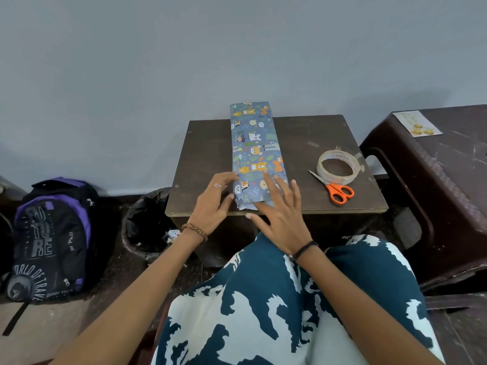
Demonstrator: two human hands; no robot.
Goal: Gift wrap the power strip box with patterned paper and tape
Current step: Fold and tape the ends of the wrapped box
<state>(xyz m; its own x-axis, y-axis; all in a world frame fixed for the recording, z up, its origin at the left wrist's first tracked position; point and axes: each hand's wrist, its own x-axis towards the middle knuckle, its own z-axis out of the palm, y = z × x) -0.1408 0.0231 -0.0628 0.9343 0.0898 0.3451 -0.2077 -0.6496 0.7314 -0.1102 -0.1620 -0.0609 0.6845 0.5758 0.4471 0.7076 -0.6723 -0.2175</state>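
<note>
The long power strip box (254, 143), covered in blue paper printed with cartoon animals, lies lengthwise on the small dark wooden table (205, 154), its far end past the table's back edge. My left hand (213, 204) rests against the box's near left side, fingers spread and touching the paper. My right hand (280, 214) lies flat on the box's near end, fingers apart, pressing the paper down. The folded paper at the near end shows white underneath. A roll of clear tape (338, 167) sits on the table to the right, with orange-handled scissors (334, 189) just in front of it.
A dark brown plastic stool (434, 185) with a sticker stands at the right. A black-lined waste bin (146, 222) sits left of the table, and a black and purple backpack (52, 238) further left. My patterned-trousered knee is below the table's front edge.
</note>
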